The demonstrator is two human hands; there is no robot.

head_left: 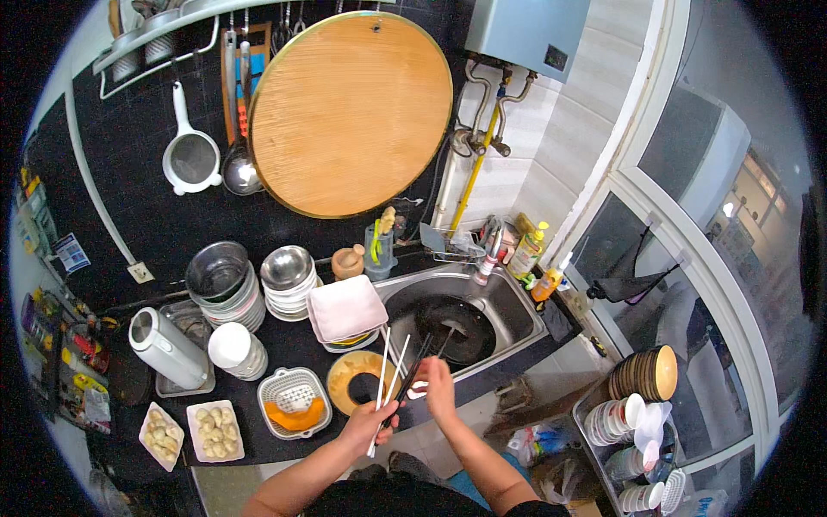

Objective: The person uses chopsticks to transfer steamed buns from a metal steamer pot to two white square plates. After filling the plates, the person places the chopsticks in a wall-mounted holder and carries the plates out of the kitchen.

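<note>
My left hand (369, 426) grips a pair of white chopsticks (386, 375) and some black chopsticks (408, 381), all pointing away from me, just in front of the counter's edge. Close to its right, my right hand (437, 390) is raised with bent fingers beside the black chopsticks; what it holds, if anything, I cannot tell. Beyond the hands, a dark wok (468, 329) lies in the stainless steel sink (523, 326). A ring-shaped wooden board (339, 375) lies left of the sink, and a white plastic basket (265, 394) holds an orange piece of food (295, 417).
Stacked bowls (249, 297), a square white dish (347, 309) and an electric kettle (169, 349) crowd the counter. Two trays of pale food (215, 432) stand near its front left. Soap bottles (526, 251) stand behind the sink. A rack of dishes (597, 446) is at lower right.
</note>
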